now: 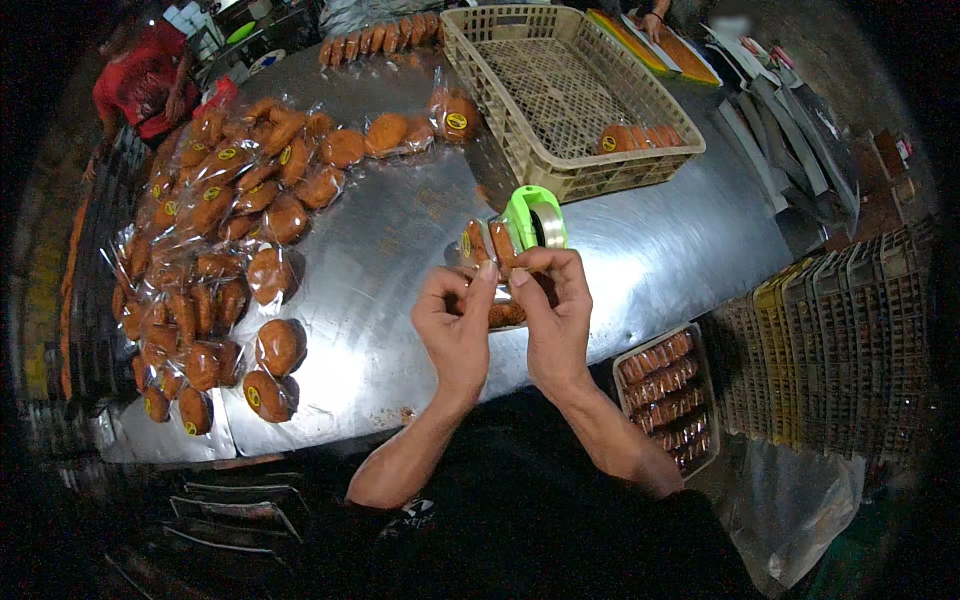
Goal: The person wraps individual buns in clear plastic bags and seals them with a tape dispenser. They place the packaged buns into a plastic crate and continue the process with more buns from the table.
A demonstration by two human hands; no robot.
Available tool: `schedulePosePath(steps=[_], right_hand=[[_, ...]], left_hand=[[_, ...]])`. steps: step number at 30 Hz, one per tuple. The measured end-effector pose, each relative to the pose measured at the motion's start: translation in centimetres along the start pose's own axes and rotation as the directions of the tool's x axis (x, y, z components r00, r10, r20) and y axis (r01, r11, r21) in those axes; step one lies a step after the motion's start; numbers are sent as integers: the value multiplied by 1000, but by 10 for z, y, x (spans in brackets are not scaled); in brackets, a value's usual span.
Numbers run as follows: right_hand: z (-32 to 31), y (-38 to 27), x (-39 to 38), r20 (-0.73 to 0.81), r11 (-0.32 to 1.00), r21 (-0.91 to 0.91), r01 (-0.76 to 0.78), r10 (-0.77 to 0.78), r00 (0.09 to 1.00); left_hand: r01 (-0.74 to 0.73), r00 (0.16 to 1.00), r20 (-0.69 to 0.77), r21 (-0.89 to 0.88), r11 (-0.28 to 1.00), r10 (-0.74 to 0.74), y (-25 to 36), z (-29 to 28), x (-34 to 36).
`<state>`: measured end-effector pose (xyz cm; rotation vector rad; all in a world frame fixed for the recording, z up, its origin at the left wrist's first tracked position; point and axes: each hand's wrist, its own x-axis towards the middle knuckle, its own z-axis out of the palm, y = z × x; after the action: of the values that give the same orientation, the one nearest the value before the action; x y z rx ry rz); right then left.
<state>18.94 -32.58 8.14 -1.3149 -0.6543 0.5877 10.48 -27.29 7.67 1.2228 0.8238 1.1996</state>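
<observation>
My left hand point(455, 325) and my right hand point(558, 318) meet over the metal table, thumbs and fingertips pinched on a clear plastic bag of brown round cakes point(503, 243). Some cakes show beyond my fingertips, and another brown cake point(506, 314) shows beneath them, between my palms. The bag's edge at my fingertips is too small to make out. Right behind the bag stands a green tape dispenser point(517, 215) with a roll of clear tape point(549, 225).
Bagged brown cakes point(205, 240) lie heaped on the table point(400, 330) at left. A beige plastic crate point(625, 165) at the back holds one pack point(640, 138). At right are a tray of packs point(662, 390) and stacked crates point(825, 350). A person in red point(150, 80) is far left; another person's hand point(653, 25) is far right.
</observation>
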Motion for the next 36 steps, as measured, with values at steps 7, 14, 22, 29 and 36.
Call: schedulePosePath(steps=[7, 14, 22, 29, 36], right_hand=[[-87, 59, 33, 49, 598, -775, 205, -266, 963], [-96, 108, 66, -18, 765, -640, -74, 81, 997], [-113, 72, 8, -41, 844, -511, -162, 165, 985], [-64, 52, -30, 235, 942, -330, 55, 25, 972], [-13, 17, -23, 179, 961, -178, 211, -179, 968]], left_hand=[[-22, 998, -61, -181, 983, 11, -6, -10, 2], [14, 992, -122, -105, 994, -27, -14, -16, -9], [-51, 995, -81, -11, 999, 50, -31, -21, -9], [-8, 999, -49, 14, 1000, 8, -48, -19, -6], [-182, 983, 49, 102, 978, 178, -16, -20, -25]])
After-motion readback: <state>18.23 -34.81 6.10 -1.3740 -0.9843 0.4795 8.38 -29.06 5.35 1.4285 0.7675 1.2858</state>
